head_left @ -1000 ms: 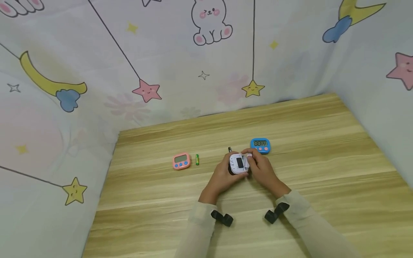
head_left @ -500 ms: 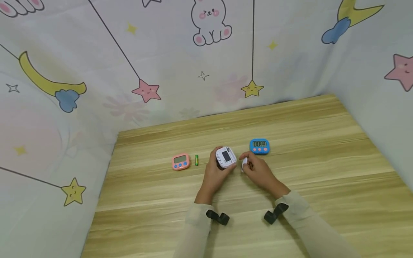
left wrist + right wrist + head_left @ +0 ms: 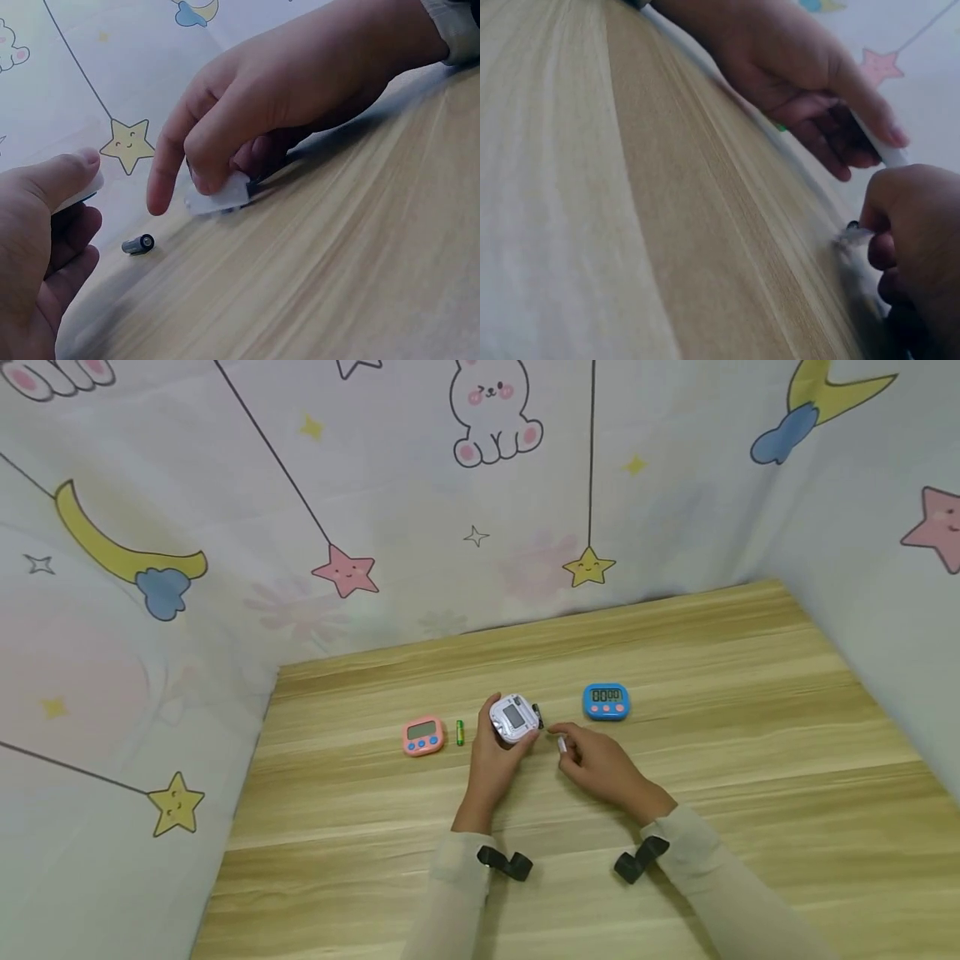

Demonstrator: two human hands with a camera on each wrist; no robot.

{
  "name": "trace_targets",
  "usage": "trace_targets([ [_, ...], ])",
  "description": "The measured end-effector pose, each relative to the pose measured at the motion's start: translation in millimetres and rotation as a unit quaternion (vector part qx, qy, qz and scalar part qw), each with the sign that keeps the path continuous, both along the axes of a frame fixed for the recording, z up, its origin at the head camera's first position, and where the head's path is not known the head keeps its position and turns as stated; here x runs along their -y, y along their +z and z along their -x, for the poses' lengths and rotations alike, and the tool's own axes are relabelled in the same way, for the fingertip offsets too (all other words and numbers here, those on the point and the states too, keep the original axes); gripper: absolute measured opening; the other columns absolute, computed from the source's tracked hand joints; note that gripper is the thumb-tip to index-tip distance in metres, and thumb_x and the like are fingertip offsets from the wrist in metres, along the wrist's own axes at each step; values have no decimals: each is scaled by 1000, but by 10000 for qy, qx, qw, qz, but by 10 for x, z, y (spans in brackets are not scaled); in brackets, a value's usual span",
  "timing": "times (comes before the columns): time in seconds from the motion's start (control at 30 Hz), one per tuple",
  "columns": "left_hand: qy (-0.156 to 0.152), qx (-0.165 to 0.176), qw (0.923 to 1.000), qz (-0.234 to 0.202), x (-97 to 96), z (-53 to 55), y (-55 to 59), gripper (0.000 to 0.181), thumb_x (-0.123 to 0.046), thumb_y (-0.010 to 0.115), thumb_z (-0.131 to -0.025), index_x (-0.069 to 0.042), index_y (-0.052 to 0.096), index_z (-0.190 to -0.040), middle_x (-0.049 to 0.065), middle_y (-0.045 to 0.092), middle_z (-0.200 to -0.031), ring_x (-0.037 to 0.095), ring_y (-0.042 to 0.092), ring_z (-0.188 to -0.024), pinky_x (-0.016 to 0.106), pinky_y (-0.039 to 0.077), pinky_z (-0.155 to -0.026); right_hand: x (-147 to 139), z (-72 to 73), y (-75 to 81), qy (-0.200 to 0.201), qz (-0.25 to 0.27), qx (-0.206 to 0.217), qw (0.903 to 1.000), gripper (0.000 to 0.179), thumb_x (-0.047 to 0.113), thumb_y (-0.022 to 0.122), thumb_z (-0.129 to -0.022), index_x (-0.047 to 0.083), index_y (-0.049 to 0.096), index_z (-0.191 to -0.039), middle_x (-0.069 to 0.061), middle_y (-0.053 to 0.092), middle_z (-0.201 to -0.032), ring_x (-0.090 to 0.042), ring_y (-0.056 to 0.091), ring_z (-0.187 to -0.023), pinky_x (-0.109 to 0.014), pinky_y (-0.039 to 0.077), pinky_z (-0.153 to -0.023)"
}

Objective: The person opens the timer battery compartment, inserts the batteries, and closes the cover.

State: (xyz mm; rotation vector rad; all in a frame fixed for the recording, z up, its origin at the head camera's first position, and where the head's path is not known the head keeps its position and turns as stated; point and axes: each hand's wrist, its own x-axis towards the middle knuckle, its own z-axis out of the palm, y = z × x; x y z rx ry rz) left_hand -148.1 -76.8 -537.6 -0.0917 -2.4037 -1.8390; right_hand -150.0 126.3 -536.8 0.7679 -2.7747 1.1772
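My left hand [image 3: 491, 768] holds a white digital timer [image 3: 514, 718] back side up, fingers and thumb at its edges. An empty-looking battery slot shows along the timer's right side. Pinched in my right hand [image 3: 603, 768] is a small white battery cover [image 3: 217, 196], apart from the timer and low over the table. The right index finger points out toward a dark battery [image 3: 138, 244], which lies on the table just right of the timer. In the right wrist view the cover is blurred and partly hidden by the fingers.
On the wood-grain table [image 3: 720, 710], a pink timer [image 3: 423, 737] and a green battery [image 3: 460, 732] lie to the left. A blue timer [image 3: 606, 712] showing zeros sits beyond my right hand. Printed fabric walls [image 3: 420, 510] stand around the table.
The cover has come away from the timer in my right hand. My left hand has carried the timer left and slightly away, uncovering the dark battery. The right hand has shifted only slightly.
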Motion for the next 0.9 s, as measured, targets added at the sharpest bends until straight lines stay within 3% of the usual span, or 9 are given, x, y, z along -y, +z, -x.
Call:
trace_targets([
  [0.23, 76, 104, 9999, -45, 3, -12, 9, 86, -40, 78, -82, -22, 30, -151, 7, 50, -138, 18, 53, -120, 38, 45, -99, 17, -38, 48, 18, -56, 48, 10000, 28, 12, 66, -87, 7, 66, -115, 14, 52, -70, -2, 45, -58, -25, 41, -57],
  [0.5, 142, 166, 9998, -27, 22, -1, -3, 86, -41, 78, -82, -27, 28, -151, 6, 51, -137, 18, 54, -119, 37, 46, -98, 13, -8, -15, 122, -81, -19, 9999, 23, 14, 67, -87, 11, 68, -110, 15, 51, -70, -2, 44, -60, -24, 41, -58],
  [0.9, 233, 303, 9993, -31, 1, 22, -1, 95, -42, 78, -82, -21, 21, -155, 9, 52, -137, 18, 52, -121, 39, 43, -101, -18, 47, -67, -375, 1107, 207, 9929, 23, 14, 68, -92, 14, 68, -114, 9, 58, -78, -8, 50, -62, -24, 43, -54],
])
